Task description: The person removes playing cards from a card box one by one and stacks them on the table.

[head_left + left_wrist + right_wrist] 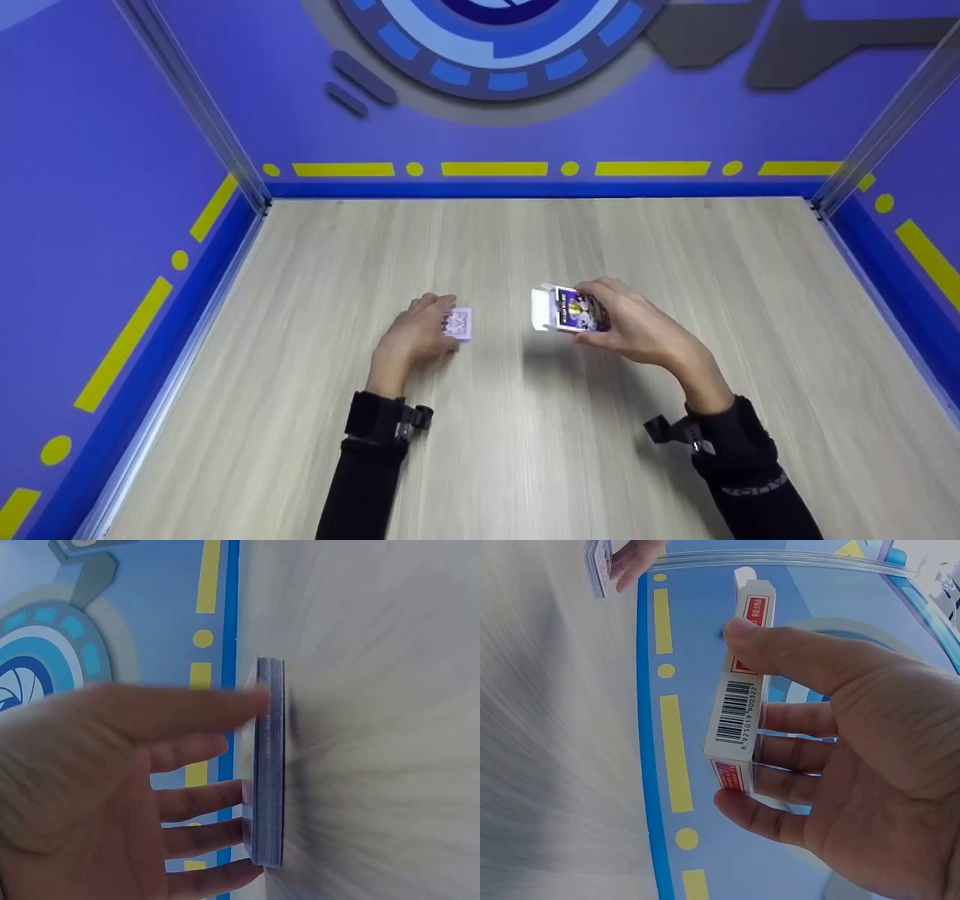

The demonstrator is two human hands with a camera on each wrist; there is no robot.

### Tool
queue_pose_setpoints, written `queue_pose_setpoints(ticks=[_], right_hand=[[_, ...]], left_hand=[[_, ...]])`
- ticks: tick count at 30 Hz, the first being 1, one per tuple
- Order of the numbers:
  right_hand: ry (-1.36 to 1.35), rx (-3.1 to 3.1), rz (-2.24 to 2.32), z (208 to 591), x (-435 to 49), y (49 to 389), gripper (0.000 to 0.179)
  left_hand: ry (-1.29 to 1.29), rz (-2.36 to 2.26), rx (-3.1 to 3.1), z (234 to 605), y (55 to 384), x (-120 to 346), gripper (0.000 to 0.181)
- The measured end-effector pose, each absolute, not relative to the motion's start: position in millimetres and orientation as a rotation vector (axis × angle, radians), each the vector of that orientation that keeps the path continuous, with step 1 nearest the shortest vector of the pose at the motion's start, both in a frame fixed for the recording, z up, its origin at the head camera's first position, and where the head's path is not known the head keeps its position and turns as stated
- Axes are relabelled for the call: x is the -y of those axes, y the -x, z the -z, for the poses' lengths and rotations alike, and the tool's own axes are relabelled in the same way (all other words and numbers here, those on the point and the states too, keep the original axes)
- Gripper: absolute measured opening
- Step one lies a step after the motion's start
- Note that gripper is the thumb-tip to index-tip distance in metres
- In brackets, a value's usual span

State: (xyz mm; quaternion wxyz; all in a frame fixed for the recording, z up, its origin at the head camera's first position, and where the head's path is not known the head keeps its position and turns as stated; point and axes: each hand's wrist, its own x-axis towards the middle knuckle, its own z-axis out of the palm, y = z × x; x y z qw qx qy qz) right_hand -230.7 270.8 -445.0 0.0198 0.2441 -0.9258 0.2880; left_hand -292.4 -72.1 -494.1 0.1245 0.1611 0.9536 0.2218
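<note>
A: What is seen largest?
B: Blue-purple walls (510, 142), marked with yellow dashes and dots, by which the wood-grained surface (487, 450) is bounded at the back and sides.
A: And over the surface?
B: Two arms in black sleeves (361, 484) are extended, each wrist banded with a black strap (375, 416).
A: How are the hands occupied?
B: By the right hand (637, 322), a printed card box (583, 311) is gripped between thumb and fingers, raised above the surface. By the left hand (420, 330), a deck of cards (460, 324) is pinched at its edges; whether the surface is touched by it cannot be told.
A: How are they placed?
B: Box and deck are held apart, with the box's open white flap (541, 309) turned toward the deck.
A: The smallest detail?
B: A barcode (736, 712), printed on the box's narrow side.
</note>
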Motion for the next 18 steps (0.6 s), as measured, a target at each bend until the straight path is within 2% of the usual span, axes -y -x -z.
queue_pose_setpoints(ticks=[2, 4, 8, 12, 18], right_hand=[[-0.757, 2.873, -0.903, 445.2, -270.6, 230.5, 0.070], [-0.754, 2.872, -0.910, 445.2, -270.6, 230.5, 0.069], [-0.735, 2.864, -0.899, 444.4, -269.9, 229.7, 0.068], [-0.729, 2.822, -0.839, 442.3, -267.3, 226.5, 0.069], [-0.738, 2.761, -0.714, 436.0, -261.3, 220.1, 0.071]], left_hand=[[-0.437, -0.692, -2.802, 491.6, 292.7, 72.0, 0.079], [-0.420, -0.767, -2.869, 487.7, 292.4, 69.5, 0.072], [-0.449, -1.078, -3.037, 472.2, 284.0, 51.4, 0.044], [-0.619, -1.599, -2.952, 457.7, 267.3, 17.2, 0.019], [-0.841, -1.911, -2.653, 452.3, 240.1, -22.3, 0.013]])
